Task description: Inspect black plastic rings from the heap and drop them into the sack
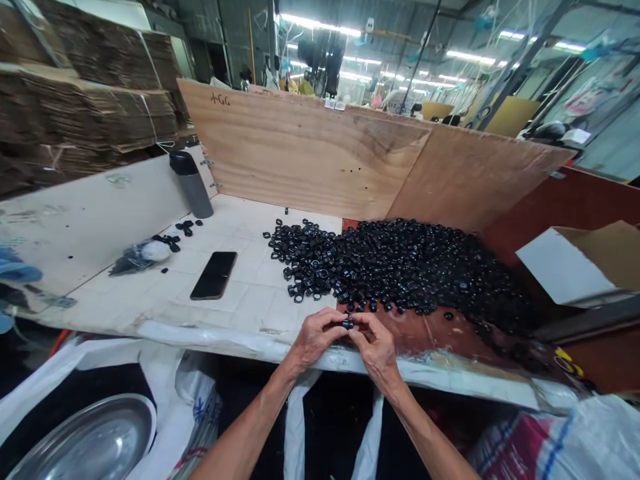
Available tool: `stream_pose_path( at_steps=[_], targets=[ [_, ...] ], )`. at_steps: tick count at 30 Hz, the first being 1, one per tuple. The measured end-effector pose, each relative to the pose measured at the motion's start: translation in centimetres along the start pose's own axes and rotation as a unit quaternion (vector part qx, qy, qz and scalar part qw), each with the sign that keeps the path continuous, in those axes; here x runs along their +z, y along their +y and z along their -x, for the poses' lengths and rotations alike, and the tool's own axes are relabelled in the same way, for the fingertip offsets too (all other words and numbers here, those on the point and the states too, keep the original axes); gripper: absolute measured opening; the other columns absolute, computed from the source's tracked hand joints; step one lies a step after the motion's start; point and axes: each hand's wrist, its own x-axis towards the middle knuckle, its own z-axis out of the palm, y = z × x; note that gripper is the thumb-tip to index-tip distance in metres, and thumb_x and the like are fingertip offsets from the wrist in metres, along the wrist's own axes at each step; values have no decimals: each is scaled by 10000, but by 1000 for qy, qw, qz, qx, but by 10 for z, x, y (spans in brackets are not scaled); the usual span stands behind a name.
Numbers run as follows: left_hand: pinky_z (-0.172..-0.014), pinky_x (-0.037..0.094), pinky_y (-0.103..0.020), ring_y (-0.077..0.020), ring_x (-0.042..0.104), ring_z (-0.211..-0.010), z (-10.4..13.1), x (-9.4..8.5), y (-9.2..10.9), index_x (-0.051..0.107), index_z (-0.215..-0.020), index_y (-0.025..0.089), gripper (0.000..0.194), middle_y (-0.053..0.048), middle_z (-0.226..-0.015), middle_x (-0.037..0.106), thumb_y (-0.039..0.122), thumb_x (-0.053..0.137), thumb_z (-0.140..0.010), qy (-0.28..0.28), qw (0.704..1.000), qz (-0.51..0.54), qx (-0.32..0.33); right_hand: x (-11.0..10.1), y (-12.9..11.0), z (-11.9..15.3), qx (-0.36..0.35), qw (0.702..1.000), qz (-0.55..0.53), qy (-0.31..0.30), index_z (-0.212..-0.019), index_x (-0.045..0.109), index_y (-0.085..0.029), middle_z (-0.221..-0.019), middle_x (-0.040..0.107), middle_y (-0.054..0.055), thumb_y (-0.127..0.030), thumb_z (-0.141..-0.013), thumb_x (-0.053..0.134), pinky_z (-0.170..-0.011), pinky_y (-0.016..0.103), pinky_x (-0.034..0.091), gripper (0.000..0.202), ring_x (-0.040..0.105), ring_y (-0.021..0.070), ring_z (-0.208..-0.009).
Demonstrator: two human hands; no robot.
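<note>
Metal basin point(90, 443): low at the left, ringed by a white bag point(163, 383), beneath the front left part of the table point(255, 283).
Printed sack point(565, 440): bulges below the table's front right corner.
Both hands: left hand point(313, 337) and right hand point(377, 347) meet over the front edge, near its middle, thumbs and fingers of each pinched on one small black part point(347, 323).
Fingertip work: apparently one piece handled by both hands at once; whether it is being joined, turned or checked, I cannot tell. A next move seems to call for light, exact finger control, as the fingers cover much of the part.
Pile of black rings point(415, 267): begins just beyond the fingertips, thick toward the right edge, thinner over the white surface; a loose ring point(449, 315) lies apart near the front edge.
Way forward: the pile would block a straight reach to the back edge; an open white box point(565, 267) crowds the right edge.
Phone point(214, 275): flat, left of the pile.
Plastic bag point(127, 260): near the left edge, a white round object point(157, 251) and black pieces point(185, 228) close by.
Grey bottle point(195, 190): near the back left corner.
Wooden board point(310, 143): stands along the back edge.
Stacked cardboard point(90, 113): beyond the left edge.
</note>
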Motion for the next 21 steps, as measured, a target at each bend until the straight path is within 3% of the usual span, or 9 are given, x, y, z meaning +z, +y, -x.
stream_pose_path(
  at_steps=[4,8,15,21],
  targets=[
    [-887,542,-357,-202,677,-956,0,1,-3,740,-1026,179,221,-88,-1014,720,303,695,-849,4,999,-2,37,4,-2,2,58,998,-11,-3,-1165,584,-151,-719,640,2,-397,-916,563,-581,237,516,350,609,139,-597],
    [-890,541,-352,-200,677,-959,0,2,-1,738,-1030,177,208,-91,-1011,718,276,691,-852,14,999,-1,48,8,-15,0,78,997,29,5,-1045,590,-155,-583,563,-39,-412,-938,521,-478,204,427,286,525,115,-494],
    [-866,549,-332,-193,681,-920,0,-1,7,748,-1007,178,195,-77,-983,732,290,668,-869,7,1000,-2,11,1,-22,2,12,997,65,-49,-1079,613,-168,-683,625,3,-366,-941,513,-544,217,476,261,594,136,-572],
    [-888,548,-341,-191,678,-957,2,1,4,732,-1041,190,193,-82,-1014,726,271,654,-884,5,998,-23,59,3,-25,2,30,991,125,-34,-847,619,-189,-572,579,-22,-380,-961,459,-506,205,407,274,535,119,-487]
  ],
)
